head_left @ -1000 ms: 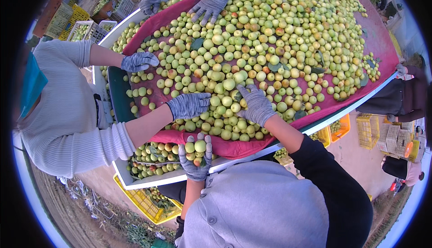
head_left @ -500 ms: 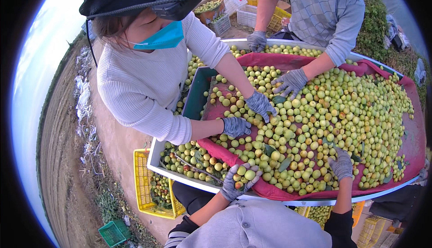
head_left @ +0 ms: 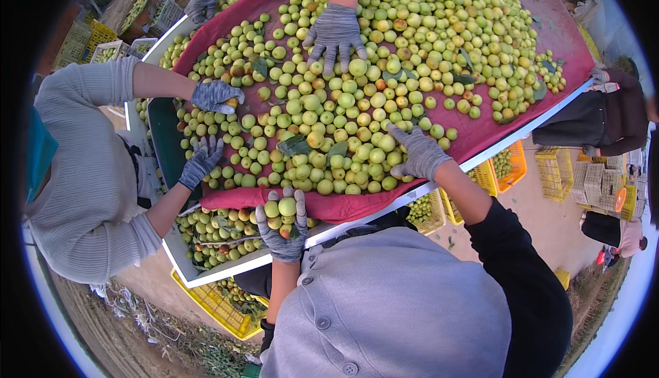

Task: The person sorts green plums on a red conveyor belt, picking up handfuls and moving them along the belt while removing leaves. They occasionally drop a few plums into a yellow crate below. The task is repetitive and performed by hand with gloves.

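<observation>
My left hand (head_left: 283, 247), in a grey knit glove, is turned palm up at the near side of a red cloth (head_left: 329, 208). Its fingers curl round several small green fruits (head_left: 287, 206) with reddish patches, which look like jujubes. My right hand (head_left: 421, 155), gloved alike, has its fingers apart on the near edge of a large heap of the same fruits (head_left: 412, 69). A few dark green leaves (head_left: 295, 146) lie among them.
A white-rimmed tray (head_left: 240, 260) holds the cloth and more fruit. Co-workers' gloved hands work nearby: one hand (head_left: 336, 37) presses on the heap, others (head_left: 216, 96) (head_left: 200, 162) are at the left. A yellow crate (head_left: 213, 306) stands below; more crates (head_left: 553, 172) stand at right.
The view has swung, so the tray sits at a different slant. My left hand still holds its fruits. The left co-worker's hands have moved apart, and one now holds a fruit.
</observation>
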### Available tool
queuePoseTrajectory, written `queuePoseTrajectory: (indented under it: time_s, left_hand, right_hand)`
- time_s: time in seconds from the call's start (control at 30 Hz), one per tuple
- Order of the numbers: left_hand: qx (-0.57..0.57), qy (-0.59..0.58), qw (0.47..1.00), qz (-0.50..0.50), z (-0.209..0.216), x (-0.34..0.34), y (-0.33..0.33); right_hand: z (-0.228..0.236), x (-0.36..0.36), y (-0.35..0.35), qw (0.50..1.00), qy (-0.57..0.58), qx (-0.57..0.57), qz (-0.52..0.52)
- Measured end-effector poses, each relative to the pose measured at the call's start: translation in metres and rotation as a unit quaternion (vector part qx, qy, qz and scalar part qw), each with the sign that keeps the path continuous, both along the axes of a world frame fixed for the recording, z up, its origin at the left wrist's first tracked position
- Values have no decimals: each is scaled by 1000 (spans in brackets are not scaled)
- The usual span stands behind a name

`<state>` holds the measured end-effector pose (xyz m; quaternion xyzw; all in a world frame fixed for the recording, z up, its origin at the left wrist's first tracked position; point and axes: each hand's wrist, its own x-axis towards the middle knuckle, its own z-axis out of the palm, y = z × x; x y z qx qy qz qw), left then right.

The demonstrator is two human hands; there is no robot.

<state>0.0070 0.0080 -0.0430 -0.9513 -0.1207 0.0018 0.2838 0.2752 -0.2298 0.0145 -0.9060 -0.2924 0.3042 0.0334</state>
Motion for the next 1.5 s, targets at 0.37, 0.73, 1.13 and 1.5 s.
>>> queuePoseTrajectory:
  time_s: [0.37,0.73,1.13,1.5]
  left_hand:
    - [620,240,733,-142,14,6,1]
    - [425,218,869,-126,17,-1,7]
    - [543,229,779,-212,33,39,-2]
    - [419,163,885,-120,27,34,-5]
  right_hand:
    - [-11,-36,110,949,144,263,100]
    - [-38,251,-123,814,-390,248,-352]
    - [-86,220,54,838,-336,386,-192]
    - [-15,122,52,922,-143,361,-5]
